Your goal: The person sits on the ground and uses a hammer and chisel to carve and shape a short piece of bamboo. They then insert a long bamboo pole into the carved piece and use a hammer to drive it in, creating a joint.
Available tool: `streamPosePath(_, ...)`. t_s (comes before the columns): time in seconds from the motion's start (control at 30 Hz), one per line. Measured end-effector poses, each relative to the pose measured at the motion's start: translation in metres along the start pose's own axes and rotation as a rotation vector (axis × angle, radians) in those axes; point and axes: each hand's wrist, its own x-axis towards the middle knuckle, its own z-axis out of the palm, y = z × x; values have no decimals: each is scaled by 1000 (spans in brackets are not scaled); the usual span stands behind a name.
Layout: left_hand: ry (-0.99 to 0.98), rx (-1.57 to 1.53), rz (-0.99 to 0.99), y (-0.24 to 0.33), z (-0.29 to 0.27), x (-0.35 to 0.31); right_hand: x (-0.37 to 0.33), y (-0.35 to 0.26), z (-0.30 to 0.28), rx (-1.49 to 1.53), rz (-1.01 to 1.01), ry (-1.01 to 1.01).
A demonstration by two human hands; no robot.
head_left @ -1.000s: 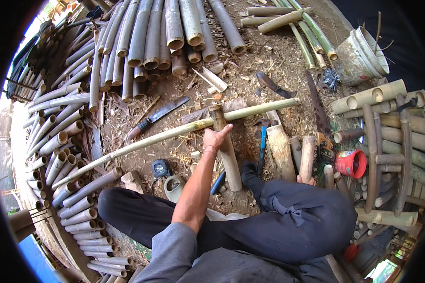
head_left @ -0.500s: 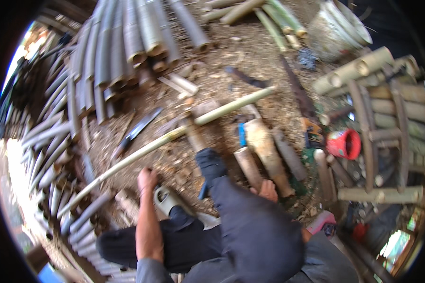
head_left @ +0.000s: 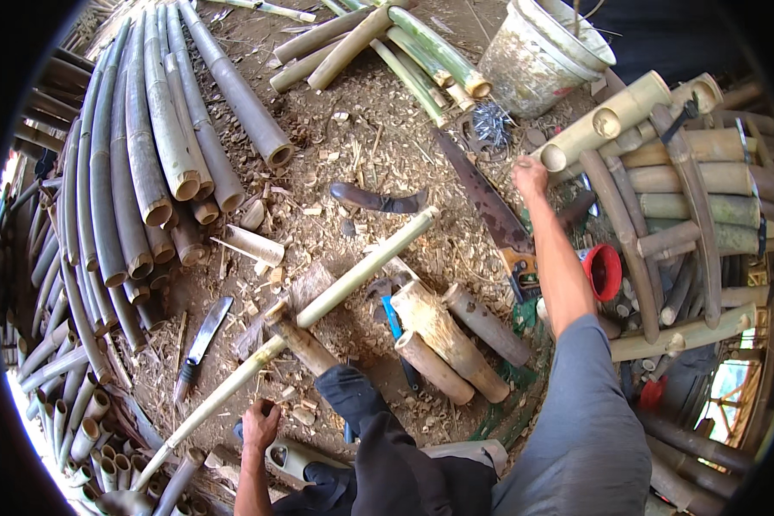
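Observation:
My right hand (head_left: pixel 529 176) is stretched far forward at the right, its fingers curled in beside the open end of a thick bamboo tube (head_left: pixel 606 125). Whether it touches or holds anything is hidden. Just left of it lies a handsaw (head_left: pixel 482 198) with a brown blade. At lower left my left hand (head_left: pixel 261 423) hangs with fingers curled, next to a long pale bamboo pole (head_left: pixel 353 273); its palm is hidden. The pole slants across a short wooden stake (head_left: pixel 301 340), by my dark-clad foot.
A knife (head_left: pixel 202 348) lies on the chip-strewn ground at left, and a curved dark sheath (head_left: pixel 378 199) farther off. Short bamboo pieces (head_left: pixel 434 368) and a log (head_left: pixel 447 335) lie ahead. A bucket (head_left: pixel 533 64), a red cup (head_left: pixel 604 272) and bamboo stacks (head_left: pixel 159 155) surround this.
My right hand has gone from beside the short bamboo pieces near my leg out to the far right. My left hand stays low at left. The view has shifted toward the right.

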Motion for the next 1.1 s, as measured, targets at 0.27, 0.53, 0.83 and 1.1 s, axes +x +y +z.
streamPosePath(0.27, 19, 57, -209, -62, -44, -39, 29, 3, 131, -446, -13, 103)
streamPosePath(0.53, 32, 98, -296, -111, -36, -48, 149, 19, 63, -1301, -345, -7)
streamPosePath(0.83, -45, 35, -217, -44, -17, -50, 123, -40, 14, -804, -415, 31)
streamPosePath(1.1, -50, -49, -51, -11, -1, -45, 101, -105, 15, 169, 36, 7)
